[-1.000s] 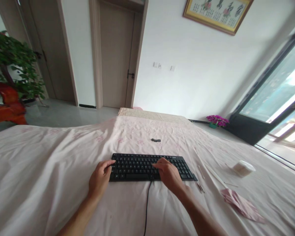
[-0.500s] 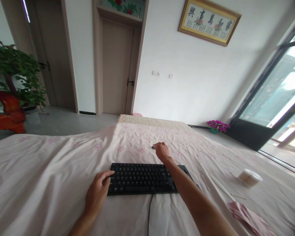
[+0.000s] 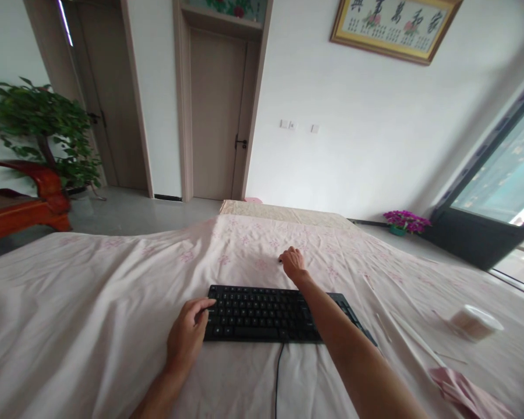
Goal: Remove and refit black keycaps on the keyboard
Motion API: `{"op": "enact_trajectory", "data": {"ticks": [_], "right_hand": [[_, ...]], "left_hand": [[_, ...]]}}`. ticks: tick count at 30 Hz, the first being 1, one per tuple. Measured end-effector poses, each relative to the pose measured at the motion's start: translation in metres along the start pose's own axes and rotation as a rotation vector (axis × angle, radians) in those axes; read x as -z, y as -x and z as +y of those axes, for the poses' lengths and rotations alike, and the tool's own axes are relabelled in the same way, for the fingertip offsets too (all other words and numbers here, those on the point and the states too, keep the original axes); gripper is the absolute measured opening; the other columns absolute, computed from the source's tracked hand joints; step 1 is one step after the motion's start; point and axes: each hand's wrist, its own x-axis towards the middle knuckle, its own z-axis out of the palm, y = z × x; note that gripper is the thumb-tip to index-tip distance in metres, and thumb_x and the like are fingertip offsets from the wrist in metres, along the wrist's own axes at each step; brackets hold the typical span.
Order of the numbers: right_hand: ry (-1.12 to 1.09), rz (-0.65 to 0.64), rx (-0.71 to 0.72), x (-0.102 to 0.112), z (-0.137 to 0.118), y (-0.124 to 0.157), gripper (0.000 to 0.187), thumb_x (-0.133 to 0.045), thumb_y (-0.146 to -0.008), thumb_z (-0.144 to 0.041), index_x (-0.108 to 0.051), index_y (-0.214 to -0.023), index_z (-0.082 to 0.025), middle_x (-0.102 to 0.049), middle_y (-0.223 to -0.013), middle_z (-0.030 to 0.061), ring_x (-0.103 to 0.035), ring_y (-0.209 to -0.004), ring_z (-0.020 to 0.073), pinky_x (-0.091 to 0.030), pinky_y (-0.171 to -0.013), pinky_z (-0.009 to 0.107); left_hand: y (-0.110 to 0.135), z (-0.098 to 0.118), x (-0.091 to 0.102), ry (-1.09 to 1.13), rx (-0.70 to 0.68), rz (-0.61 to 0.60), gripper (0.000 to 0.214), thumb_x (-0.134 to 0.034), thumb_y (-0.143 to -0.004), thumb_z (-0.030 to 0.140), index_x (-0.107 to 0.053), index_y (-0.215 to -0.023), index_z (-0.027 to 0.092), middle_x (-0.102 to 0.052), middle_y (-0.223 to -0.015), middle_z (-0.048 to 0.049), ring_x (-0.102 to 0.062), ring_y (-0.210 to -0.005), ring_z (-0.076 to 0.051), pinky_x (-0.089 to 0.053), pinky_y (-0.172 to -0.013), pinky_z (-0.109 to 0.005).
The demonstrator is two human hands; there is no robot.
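Observation:
A black keyboard (image 3: 257, 314) lies flat on the pink-flowered cloth (image 3: 126, 314), its cable (image 3: 278, 372) running toward me. My left hand (image 3: 190, 326) grips the keyboard's left end, with the index finger over the top edge keys and the thumb lower at the side. Reaching across the keyboard's right part, my right hand (image 3: 293, 262) is low over the cloth beyond it. Its fingers are closed around a small dark object (image 3: 280, 261), mostly hidden and too small to name. My right forearm covers some of the right-hand keys.
To the right stand a round clear container (image 3: 475, 323) of thin sticks, several loose sticks, and a pink folded cloth (image 3: 467, 390). Beyond the covered surface are a door (image 3: 216, 116), a potted plant (image 3: 48, 128), a red wooden chair (image 3: 48, 198) and purple flowers (image 3: 406, 221).
The view has swung left, so everything sits further right. My right hand has shifted slightly, and less of the small dark object shows. My left hand keeps its hold on the keyboard.

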Motion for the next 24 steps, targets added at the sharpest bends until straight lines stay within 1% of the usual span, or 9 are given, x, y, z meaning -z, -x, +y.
{"op": "enact_trajectory", "data": {"ticks": [5,10,12,15,16,18,20,22,24], "right_hand": [[-0.047,-0.012,0.008,0.004,-0.008,0.009,0.031,-0.046,-0.084,-0.006,-0.074,-0.094,-0.016,-0.068,-0.099,0.0157,-0.048,-0.106,0.0252,-0.031,-0.086,0.034],[-0.176,-0.003,0.064,0.017,-0.016,0.037,0.027,-0.052,-0.085,-0.013,-0.072,-0.100,-0.022,-0.068,-0.102,0.0094,-0.051,-0.105,0.0221,-0.035,-0.087,0.031],[-0.242,0.003,0.087,0.025,-0.019,0.056,0.025,-0.056,-0.084,-0.018,-0.071,-0.103,-0.024,-0.068,-0.102,0.0057,-0.055,-0.102,0.0201,-0.037,-0.084,0.028],[-0.346,0.016,0.123,0.036,-0.019,0.094,0.026,-0.058,-0.084,-0.022,-0.069,-0.107,-0.026,-0.068,-0.103,0.0014,-0.059,-0.093,0.0159,-0.041,-0.083,0.024],[-0.400,0.027,0.131,0.039,-0.019,0.108,0.026,-0.058,-0.083,-0.022,-0.069,-0.106,-0.026,-0.067,-0.103,0.0015,-0.060,-0.091,0.0153,-0.042,-0.083,0.024],[-0.619,0.076,0.130,0.043,-0.016,0.136,0.023,-0.061,-0.080,-0.020,-0.071,-0.100,-0.023,-0.067,-0.101,0.0034,-0.061,-0.090,0.0169,-0.044,-0.083,0.027],[-0.752,0.093,0.102,0.044,-0.013,0.161,0.022,-0.063,-0.078,-0.019,-0.073,-0.097,-0.024,-0.066,-0.096,0.0039,-0.061,-0.087,0.0179,-0.046,-0.082,0.029],[-0.814,0.086,0.084,0.044,-0.012,0.180,0.021,-0.063,-0.077,-0.020,-0.074,-0.095,-0.025,-0.066,-0.093,0.0038,-0.061,-0.086,0.0182,-0.047,-0.081,0.030],[-0.820,0.088,0.081,0.043,-0.013,0.195,0.020,-0.063,-0.078,-0.020,-0.074,-0.094,-0.026,-0.065,-0.092,0.0037,-0.060,-0.088,0.0187,-0.047,-0.082,0.031]], "left_hand": [[0.001,0.005,0.001,-0.016,0.008,-0.008,0.030,-0.045,-0.081,0.028,-0.068,-0.099,0.025,-0.064,-0.111,-0.0022,-0.058,-0.107,-0.020,-0.043,-0.098,-0.036],[0.002,0.005,0.001,-0.031,0.009,-0.020,0.030,-0.045,-0.082,0.026,-0.068,-0.101,0.026,-0.063,-0.113,-0.0014,-0.057,-0.108,-0.019,-0.042,-0.099,-0.035],[0.002,0.005,0.002,-0.029,0.004,-0.020,0.030,-0.045,-0.082,0.026,-0.068,-0.101,0.026,-0.063,-0.113,-0.0012,-0.057,-0.108,-0.019,-0.043,-0.098,-0.034],[0.002,0.006,0.003,-0.030,0.000,-0.020,0.030,-0.045,-0.081,0.027,-0.068,-0.101,0.025,-0.064,-0.112,-0.0015,-0.058,-0.107,-0.020,-0.044,-0.096,-0.033],[0.002,0.007,0.004,-0.032,0.001,-0.020,0.030,-0.045,-0.081,0.027,-0.068,-0.101,0.025,-0.064,-0.112,-0.0016,-0.058,-0.106,-0.020,-0.044,-0.096,-0.033],[0.003,0.008,0.004,-0.042,0.007,-0.021,0.031,-0.045,-0.081,0.027,-0.068,-0.101,0.025,-0.064,-0.112,-0.0016,-0.058,-0.106,-0.020,-0.044,-0.097,-0.033],[0.003,0.008,0.004,-0.046,0.010,-0.022,0.031,-0.045,-0.081,0.028,-0.068,-0.101,0.025,-0.064,-0.113,-0.0017,-0.058,-0.107,-0.020,-0.043,-0.098,-0.034],[0.003,0.009,0.005,-0.048,0.011,-0.026,0.030,-0.046,-0.081,0.028,-0.068,-0.101,0.025,-0.064,-0.114,-0.0020,-0.057,-0.107,-0.021,-0.043,-0.098,-0.034],[0.004,0.009,0.005,-0.048,0.012,-0.028,0.030,-0.045,-0.081,0.028,-0.068,-0.101,0.025,-0.064,-0.114,-0.0021,-0.057,-0.108,-0.021,-0.043,-0.098,-0.034]]}}
